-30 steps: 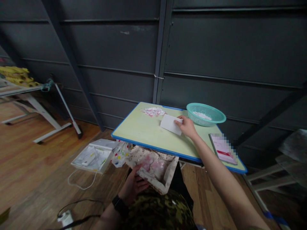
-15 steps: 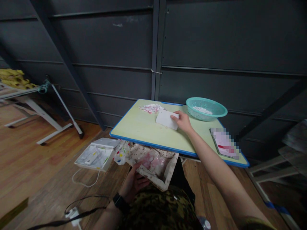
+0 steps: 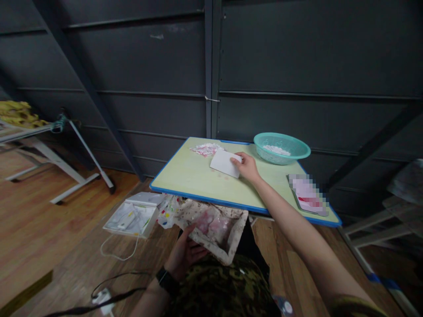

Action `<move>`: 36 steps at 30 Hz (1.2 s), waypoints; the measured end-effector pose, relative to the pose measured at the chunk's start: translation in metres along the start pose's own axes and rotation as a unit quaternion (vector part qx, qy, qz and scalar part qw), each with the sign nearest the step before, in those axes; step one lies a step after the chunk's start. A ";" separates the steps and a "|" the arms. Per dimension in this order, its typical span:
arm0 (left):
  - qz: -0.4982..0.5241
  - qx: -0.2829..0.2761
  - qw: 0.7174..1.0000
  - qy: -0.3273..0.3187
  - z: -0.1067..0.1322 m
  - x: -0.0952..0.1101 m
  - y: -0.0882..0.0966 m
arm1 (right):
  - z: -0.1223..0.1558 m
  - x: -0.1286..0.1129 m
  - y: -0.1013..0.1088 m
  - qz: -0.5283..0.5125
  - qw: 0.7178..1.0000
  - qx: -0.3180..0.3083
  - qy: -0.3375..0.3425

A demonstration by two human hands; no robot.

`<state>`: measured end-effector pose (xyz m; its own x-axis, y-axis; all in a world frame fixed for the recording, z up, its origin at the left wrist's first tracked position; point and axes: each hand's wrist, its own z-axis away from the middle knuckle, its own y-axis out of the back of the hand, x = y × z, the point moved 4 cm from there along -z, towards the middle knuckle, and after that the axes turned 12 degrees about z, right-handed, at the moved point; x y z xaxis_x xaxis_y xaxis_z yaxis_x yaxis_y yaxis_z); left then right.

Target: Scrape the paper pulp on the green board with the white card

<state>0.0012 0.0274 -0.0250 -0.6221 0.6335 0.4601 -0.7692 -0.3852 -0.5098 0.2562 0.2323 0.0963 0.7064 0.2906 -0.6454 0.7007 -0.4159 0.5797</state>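
Observation:
In my right hand is a white card, pinched at its right edge and held low over the pale green table. Just beyond the card lies a heap of small white and pink pieces. My left hand grips the near left side of an open, speckled box at my lap, below the table's front edge. Inside the box are pinkish items in clear plastic; their kind I cannot make out. A turquoise plastic basket with white pieces in it stands beyond my right hand.
A phone-like flat object, partly blurred, lies at the table's right. On the floor at left sit an open white box with a cable and a power strip. A dark panelled wall rises behind the table.
The view has shifted slightly. The white card has tilted a little in my right hand, near the heap. My left hand keeps its hold on the box.

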 end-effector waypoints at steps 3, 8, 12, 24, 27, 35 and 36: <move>-0.001 -0.022 1.000 0.003 0.000 -0.001 -0.001 | 0.000 -0.001 -0.002 0.010 1.000 0.001 0.004; 0.000 -0.025 1.000 0.005 -0.003 -0.003 0.002 | 0.004 -0.008 -0.009 0.024 0.999 -0.023 0.022; 0.004 -0.029 1.000 0.003 -0.004 -0.003 0.002 | 0.007 -0.010 -0.013 -0.015 0.999 -0.037 0.015; 0.020 -0.014 1.000 -0.016 -0.001 0.005 0.000 | 0.012 -0.007 -0.016 -0.060 0.996 -0.065 -0.008; 0.020 -0.013 1.000 -0.019 0.000 0.007 0.000 | 0.008 -0.005 -0.009 -0.082 0.996 -0.027 -0.037; 0.016 -0.010 1.000 -0.022 0.000 0.010 0.001 | 0.002 0.005 0.014 -0.096 0.991 -0.044 -0.081; 0.015 -0.010 1.000 -0.023 -0.001 0.010 0.001 | 0.003 0.006 0.017 -0.097 0.990 -0.057 -0.086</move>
<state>-0.0055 0.0340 -0.0214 -0.6516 0.5906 0.4760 -0.7470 -0.3906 -0.5379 0.2721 0.2246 0.1010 0.5369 0.1995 -0.8197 0.8350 -0.2643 0.4826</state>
